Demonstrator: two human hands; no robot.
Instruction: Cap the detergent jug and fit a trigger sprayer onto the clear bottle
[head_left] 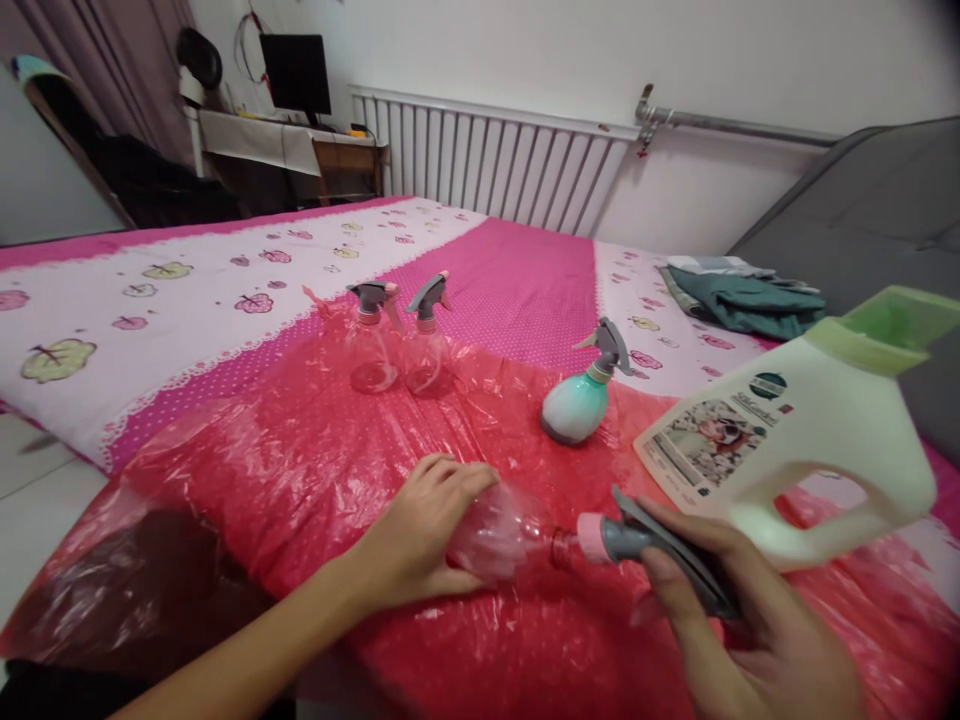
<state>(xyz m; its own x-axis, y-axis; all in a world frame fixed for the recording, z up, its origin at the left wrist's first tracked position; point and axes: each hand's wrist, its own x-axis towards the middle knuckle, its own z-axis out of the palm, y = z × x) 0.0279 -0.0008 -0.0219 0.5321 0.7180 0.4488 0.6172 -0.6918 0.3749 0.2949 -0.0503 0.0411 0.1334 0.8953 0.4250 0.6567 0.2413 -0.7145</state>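
Both hands on a clear spray bottle (510, 535) lying on its side on the red plastic sheet (300, 470).
Left hand (424, 530) fingers curled around the body; right hand (720, 610) fingers clamped on the grey trigger head (645, 550). White jug (795, 440) just behind; teal bottle (581, 395) and two clear ones (397, 335) farther back.

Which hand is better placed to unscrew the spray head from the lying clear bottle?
The right hand: its fingers already grip the grey spray head, while the left hand steadies the clear plastic bottle.
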